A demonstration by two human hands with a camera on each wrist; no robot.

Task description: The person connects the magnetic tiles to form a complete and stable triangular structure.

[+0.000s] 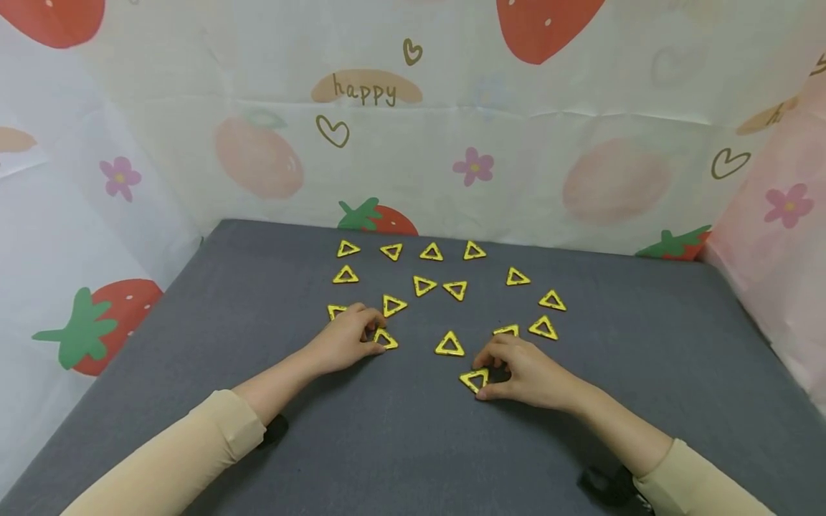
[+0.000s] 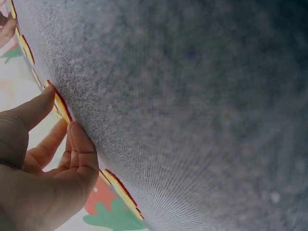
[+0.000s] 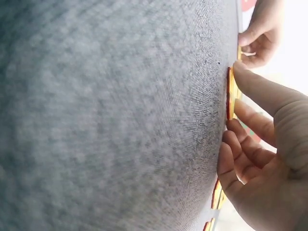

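Near the table's middle my left hand [image 1: 347, 338] grips a yellow, open-centred triangle piece [image 1: 390, 337] between thumb and fingers. In the left wrist view this triangle [image 2: 61, 103] shows edge-on with a red rim, low over the cloth. Closer to the front, my right hand [image 1: 528, 374] pinches another yellow triangle [image 1: 467, 385], thumb at its near corner. The right wrist view shows that triangle [image 3: 230, 94] edge-on at the cloth. Between the hands lies a single triangle [image 1: 449, 352]. Each hand partly hides one more triangle behind it.
Several matching triangles, such as one in the back row [image 1: 431, 256] and one at the right [image 1: 552, 306], lie apart on the grey cloth-covered table [image 1: 387, 444]. A printed curtain [image 1: 400, 172] stands along the table's back and sides. Dark objects [image 1: 606, 486] sit by both sleeves.
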